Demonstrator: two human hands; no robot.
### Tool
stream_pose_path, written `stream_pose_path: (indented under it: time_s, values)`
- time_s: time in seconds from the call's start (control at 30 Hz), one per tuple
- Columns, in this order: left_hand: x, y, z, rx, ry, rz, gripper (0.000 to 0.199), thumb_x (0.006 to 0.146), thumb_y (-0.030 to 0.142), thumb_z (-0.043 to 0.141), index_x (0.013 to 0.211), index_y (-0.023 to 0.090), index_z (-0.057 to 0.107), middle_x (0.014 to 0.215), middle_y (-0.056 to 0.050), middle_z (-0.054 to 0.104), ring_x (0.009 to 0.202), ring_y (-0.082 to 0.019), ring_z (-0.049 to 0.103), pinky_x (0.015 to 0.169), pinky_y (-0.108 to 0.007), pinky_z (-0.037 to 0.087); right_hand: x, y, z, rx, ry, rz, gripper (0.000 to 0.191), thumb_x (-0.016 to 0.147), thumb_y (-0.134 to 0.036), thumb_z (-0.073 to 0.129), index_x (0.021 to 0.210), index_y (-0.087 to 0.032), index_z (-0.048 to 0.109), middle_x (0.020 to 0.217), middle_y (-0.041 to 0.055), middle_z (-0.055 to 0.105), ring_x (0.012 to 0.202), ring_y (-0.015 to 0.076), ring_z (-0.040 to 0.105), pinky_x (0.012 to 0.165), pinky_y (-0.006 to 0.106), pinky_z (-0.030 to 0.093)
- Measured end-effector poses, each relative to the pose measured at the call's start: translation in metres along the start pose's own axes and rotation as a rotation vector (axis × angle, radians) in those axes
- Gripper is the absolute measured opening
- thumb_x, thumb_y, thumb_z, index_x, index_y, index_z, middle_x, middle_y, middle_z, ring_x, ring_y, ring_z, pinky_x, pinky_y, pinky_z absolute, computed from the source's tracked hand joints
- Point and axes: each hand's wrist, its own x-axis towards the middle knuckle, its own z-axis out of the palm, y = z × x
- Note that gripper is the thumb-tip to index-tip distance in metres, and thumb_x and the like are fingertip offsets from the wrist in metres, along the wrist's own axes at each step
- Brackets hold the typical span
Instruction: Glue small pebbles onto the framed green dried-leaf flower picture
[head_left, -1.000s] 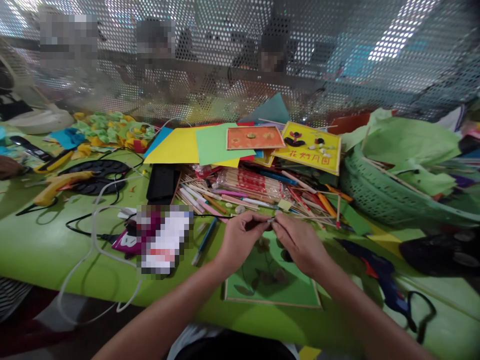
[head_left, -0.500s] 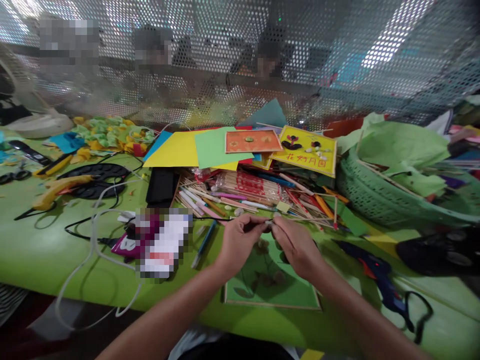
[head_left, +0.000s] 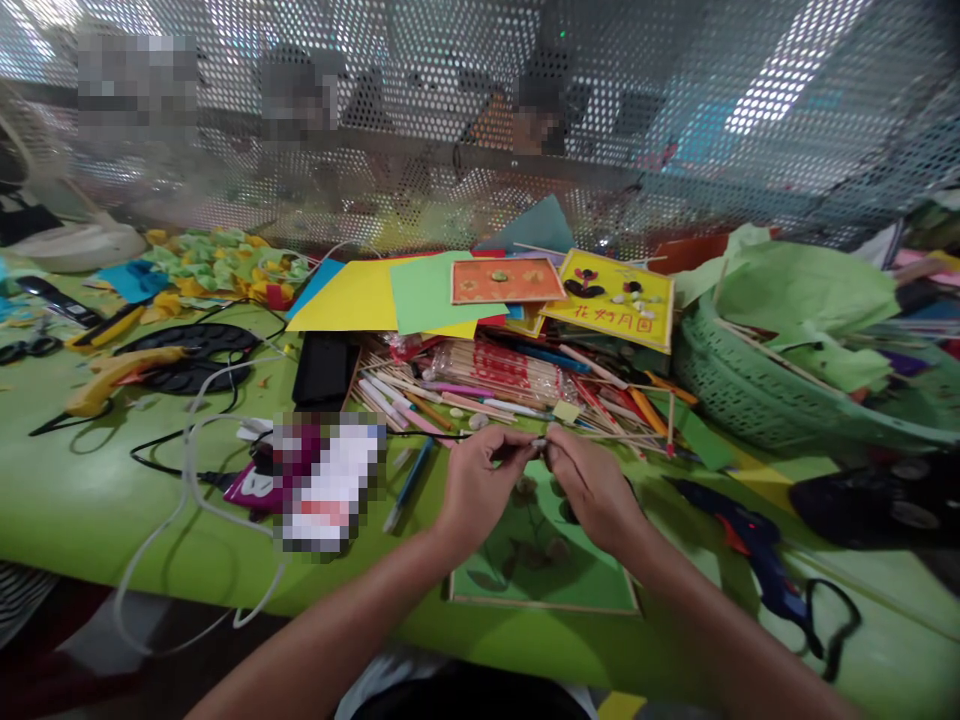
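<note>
My left hand and my right hand meet above the top of a green picture card. Both are closed, thumbs and fingertips pinching a small grey pebble-like piece between them; the fingers partly cover it. Beneath lies the green card, edged with thin wooden sticks. Stalk and leaf shapes and several round stone-like pieces show on it, partly in the shadow of my hands. A pale pebble rests just beyond my left hand, beside a pile of sticks and pens.
A dark blue glue gun lies at right, a yellow one at left. A pixelated phone, a blue pen and white cable are left of me. A green basket and finished cards stand behind.
Almost nothing differs. My hands stay together over the green card, with only a slight shift of the fingers around the small grey piece.
</note>
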Motion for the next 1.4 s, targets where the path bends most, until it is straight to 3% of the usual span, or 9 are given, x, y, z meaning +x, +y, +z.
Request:
stream_pose_path:
  time_s: [0.2,0.3,0.6,1.0,1.27,1.4]
  values:
    - [0.0026,0.0041,0.0011,-0.171,-0.016,-0.149,0.012,0.082,0.026,0.07,0.088,0.015,0.073,0.082,-0.005,0.074,0.075,-0.017,0.067,0.072,-0.027,0.053,-0.0008,-0.0022,-0.0046,0.127,0.004,0.013,0.033,0.103,-0.04,0.031,0.079,-0.024,0.046,0.069,-0.0005,0.05,0.062,0.0172,0.048,0.06,0.031,0.034]
    - [0.0027,0.0021,0.0024,-0.199,-0.008,-0.174,0.013,0.081,0.026,0.071,0.087,0.015,0.073,0.082,-0.005,0.074,0.075,-0.017,0.067,0.073,-0.027,0.053,-0.0004,-0.0043,-0.0062,0.05,-0.007,-0.013,0.033,0.103,-0.043,0.033,0.077,-0.024,0.042,0.07,-0.0003,0.051,0.063,0.0174,0.049,0.06,0.031,0.034]
    - [-0.0017,0.0002,0.0019,-0.063,-0.018,-0.091,0.012,0.084,0.024,0.066,0.09,0.017,0.074,0.085,-0.004,0.075,0.078,-0.016,0.068,0.074,-0.025,0.052,-0.002,0.0025,0.0023,-0.255,0.081,-0.161,0.026,0.101,-0.033,0.034,0.081,-0.022,0.047,0.074,0.0049,0.058,0.068,0.0209,0.053,0.064,0.032,0.036]
    - [0.0,0.0059,0.0019,-0.099,-0.009,-0.145,0.012,0.082,0.024,0.066,0.086,0.015,0.073,0.08,-0.005,0.074,0.071,-0.015,0.065,0.069,-0.025,0.051,0.001,-0.0058,-0.0063,-0.1,0.034,-0.12,0.028,0.101,-0.032,0.033,0.078,-0.023,0.047,0.072,0.0041,0.059,0.067,0.0193,0.054,0.063,0.031,0.037]
    - [-0.0033,0.0076,-0.0004,0.052,-0.01,-0.021,0.011,0.084,0.021,0.064,0.089,0.017,0.074,0.084,-0.004,0.075,0.076,-0.015,0.067,0.074,-0.025,0.051,0.0001,-0.0035,-0.003,-0.156,0.022,-0.097,0.025,0.1,-0.032,0.037,0.078,-0.023,0.046,0.072,0.0035,0.059,0.066,0.0196,0.052,0.062,0.031,0.035]
    - [-0.0025,0.0059,0.0005,0.008,-0.01,-0.053,0.012,0.085,0.022,0.065,0.09,0.017,0.074,0.084,-0.004,0.075,0.075,-0.015,0.067,0.072,-0.025,0.051,0.0005,-0.0051,-0.0051,-0.077,0.028,-0.081,0.027,0.099,-0.03,0.035,0.076,-0.023,0.046,0.071,0.0034,0.059,0.065,0.0192,0.053,0.061,0.031,0.036]
